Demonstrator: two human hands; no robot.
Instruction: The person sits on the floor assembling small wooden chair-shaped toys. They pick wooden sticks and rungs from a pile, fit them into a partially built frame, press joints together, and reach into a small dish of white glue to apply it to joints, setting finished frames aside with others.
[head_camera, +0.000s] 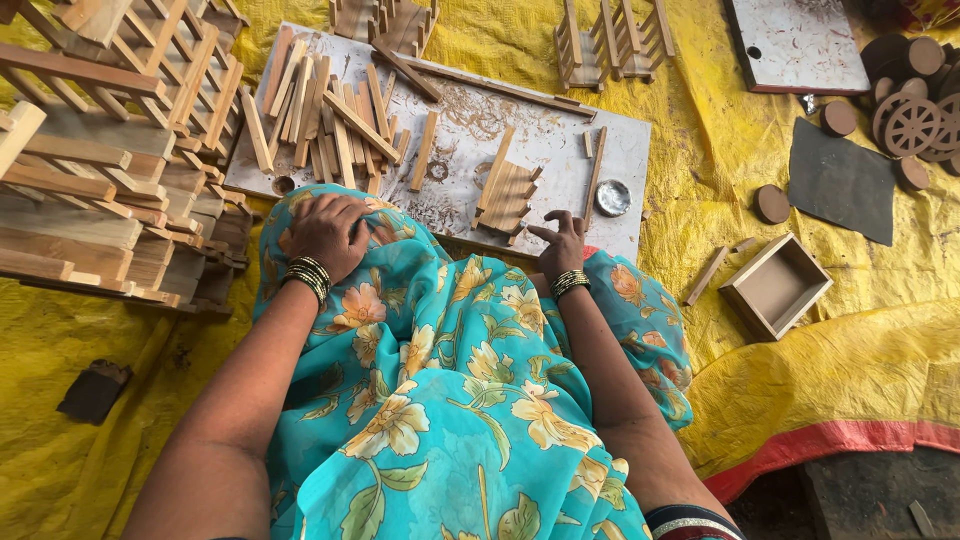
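Left hand (325, 232): palm down, fingers loosely curled, resting flat on the knee under the turquoise floral cloth (450, 380); holds nothing, apparently bracing the body.

Right hand (562, 243): raised at the near edge of the work board (545, 150), fingers spread and half bent, empty; the thing nearest it is the small slat assembly (507, 195), just beyond the fingertips and apart from them.

Small slat assembly: short wooden strips set side by side on the board, within easy reach.

Loose wooden slats (325, 115): a heap on the board's left part, in front of the left hand, likely kept as stock.

Small round metal tin (612, 197): on the board, right of the assembly.

Stacked slatted frames (110, 150): piled at the left, off the board, seemingly finished pieces.

Open wooden box (776, 285): on the yellow tarpaulin (820, 370), to the right.

Wooden wheels and discs (905, 110): grouped at the far right.
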